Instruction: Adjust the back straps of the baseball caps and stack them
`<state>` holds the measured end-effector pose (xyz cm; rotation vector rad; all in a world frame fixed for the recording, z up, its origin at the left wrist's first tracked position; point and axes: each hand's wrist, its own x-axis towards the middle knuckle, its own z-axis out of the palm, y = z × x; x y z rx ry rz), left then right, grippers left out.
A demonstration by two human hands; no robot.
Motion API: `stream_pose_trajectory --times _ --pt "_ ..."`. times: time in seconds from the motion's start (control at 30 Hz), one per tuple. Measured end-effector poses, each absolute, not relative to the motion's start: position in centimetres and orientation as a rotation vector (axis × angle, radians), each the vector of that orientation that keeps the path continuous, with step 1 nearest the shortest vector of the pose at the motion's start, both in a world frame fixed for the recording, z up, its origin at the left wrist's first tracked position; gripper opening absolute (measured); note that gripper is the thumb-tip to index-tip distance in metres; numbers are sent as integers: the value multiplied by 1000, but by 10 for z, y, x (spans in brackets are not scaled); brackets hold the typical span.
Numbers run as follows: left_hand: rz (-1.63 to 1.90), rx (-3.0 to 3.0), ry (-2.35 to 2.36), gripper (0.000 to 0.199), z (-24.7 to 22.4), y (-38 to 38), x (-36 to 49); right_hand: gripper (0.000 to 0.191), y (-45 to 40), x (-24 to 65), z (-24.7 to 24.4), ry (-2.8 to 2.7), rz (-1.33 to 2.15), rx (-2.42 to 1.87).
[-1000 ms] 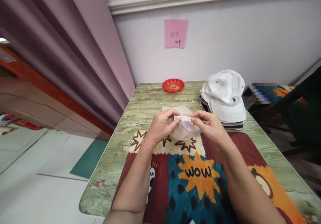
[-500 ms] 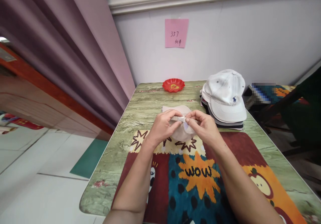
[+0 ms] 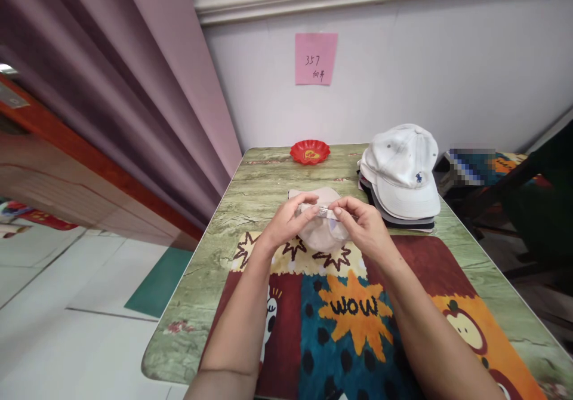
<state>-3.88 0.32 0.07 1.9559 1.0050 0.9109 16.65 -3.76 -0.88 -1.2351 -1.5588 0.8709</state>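
Observation:
A pale cap [image 3: 323,237] lies at the far edge of the patterned mat, its brim pointing away from me. Its back strap, with a small metal buckle [image 3: 324,211], is raised between my hands. My left hand [image 3: 290,220] has thumb and fingers closed around the strap at the buckle's left side. On the other side, my right hand [image 3: 363,221] pinches the strap between thumb and forefinger. Part of the cap's crown and brim is hidden behind my fingers.
To the right stands a stack of caps, a white cap [image 3: 405,167] on top. A red scalloped dish [image 3: 310,151] sits at the table's back. The colourful mat [image 3: 347,328] lies under my forearms. A purple curtain [image 3: 147,77] hangs at left; a pink note [image 3: 316,60] is on the wall.
My left hand has shifted slightly left and its fingers have loosened around the strap, so more of the buckle and crown shows. My right hand keeps its pinch nearly in place.

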Motion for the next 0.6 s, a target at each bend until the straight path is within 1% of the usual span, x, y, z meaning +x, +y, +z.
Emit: stream_pose_trajectory --times 0.07,0.17,0.33,0.47,0.6 --pt "830 1941 967 34 -4 6 -40 26 -37 165 -11 -1547 888 -1216" --pt "827 1853 929 31 -7 8 -42 26 -37 166 -12 -1537 888 -1221" --pt "838 1638 929 32 -6 6 -45 28 -37 174 -3 -1659 756 -1332" --pt "857 1653 877 30 -1 3 -42 23 -39 176 1 -1787 673 -1336" --pt "812 1637 874 31 1 2 -41 24 -39 176 1 -1801 720 -1310"
